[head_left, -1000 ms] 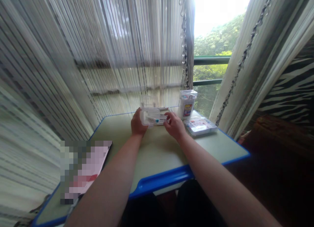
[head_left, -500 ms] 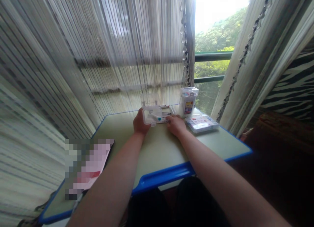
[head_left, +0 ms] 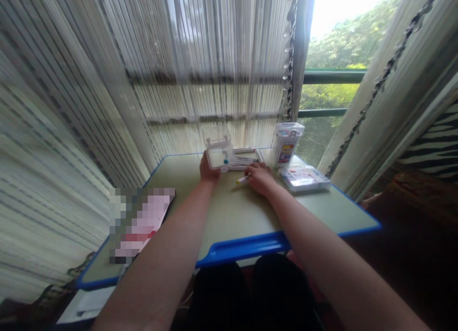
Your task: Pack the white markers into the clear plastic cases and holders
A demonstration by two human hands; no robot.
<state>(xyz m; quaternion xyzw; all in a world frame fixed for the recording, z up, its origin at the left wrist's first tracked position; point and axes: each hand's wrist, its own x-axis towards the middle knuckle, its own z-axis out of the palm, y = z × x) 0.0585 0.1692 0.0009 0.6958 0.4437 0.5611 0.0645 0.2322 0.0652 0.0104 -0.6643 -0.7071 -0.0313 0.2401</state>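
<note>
My left hand [head_left: 208,170] grips a small clear plastic case [head_left: 219,153] with its lid raised, holding it tilted at the far side of the desk. A blue-tipped piece lies inside the case. My right hand [head_left: 261,177] rests on the desk with its fingers closed on a white marker [head_left: 242,180] that has a yellow tip pointing left. Behind both hands, several more markers [head_left: 245,157] lie in a row.
The green desk has a blue rim [head_left: 243,247]. A tall clear tub [head_left: 287,145] and a flat clear compartment box [head_left: 304,178] stand at the far right. A blurred flat thing [head_left: 139,223] lies at the near left. Striped curtains [head_left: 107,92] hang close behind.
My right hand has drawn back from the row of markers toward me and now holds a yellow-tipped marker on the desk. The case stays in my left hand. The view shifted left.
</note>
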